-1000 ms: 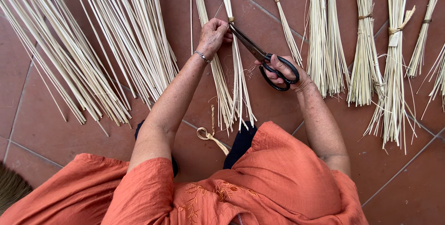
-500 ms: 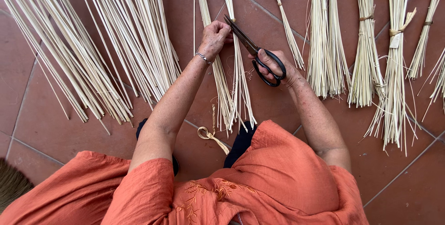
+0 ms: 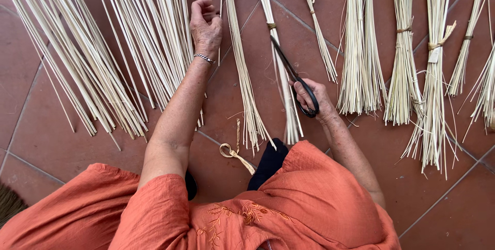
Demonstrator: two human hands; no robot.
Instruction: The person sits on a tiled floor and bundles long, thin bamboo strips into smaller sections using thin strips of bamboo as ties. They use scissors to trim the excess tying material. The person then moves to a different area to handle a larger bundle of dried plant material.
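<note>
My right hand grips black scissors by the handles. Their blades point up and to the left, lying across a narrow tied reed bundle just below its tie. My left hand is stretched forward with its fingers curled into a loose fist and a bracelet on the wrist. It rests between the loose pale reeds on the left and another narrow bundle. A single thin reed runs along its right edge; I cannot tell whether the hand holds it.
Several tied reed bundles lie side by side to the right on the red tiled floor. A large fan of loose reeds fills the left. A knotted scrap of fibre lies near my orange-clothed lap.
My left hand has let go of the middle bundles and moved left toward the loose reeds. My right hand has slid the scissors down along the tied bundle.
</note>
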